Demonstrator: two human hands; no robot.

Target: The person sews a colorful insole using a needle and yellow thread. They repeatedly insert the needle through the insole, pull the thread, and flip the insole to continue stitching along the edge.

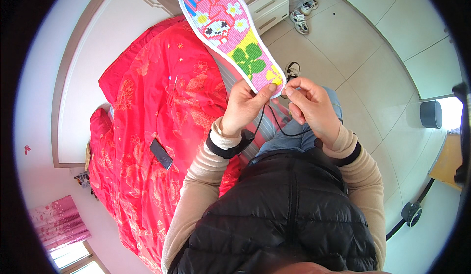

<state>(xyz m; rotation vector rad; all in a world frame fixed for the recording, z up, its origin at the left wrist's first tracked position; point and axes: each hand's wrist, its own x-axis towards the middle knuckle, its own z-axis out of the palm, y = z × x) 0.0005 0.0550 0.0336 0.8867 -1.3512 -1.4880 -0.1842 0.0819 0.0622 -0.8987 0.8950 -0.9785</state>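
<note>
An embroidered shoe insole (235, 35), pink with white flowers, a green clover and a white edging, is held up before me. My left hand (245, 104) pinches its narrow lower end, with the thumb on the stitched face. My right hand (311, 104) is at the same end, thumb and forefinger pressed together at the white edge; whatever small thing lies between those fingertips is too fine to make out. A black cord hangs below the insole between my wrists, and both wrists bear black straps.
To the left, a red patterned quilt (147, 90) covers the bed, with a smartphone (161, 154) lying on it. A white drawer cabinet (270, 9) stands beyond, beside a pair of sneakers (300, 21) on the tiled floor. A grey bin-like object (431, 114) is at the right.
</note>
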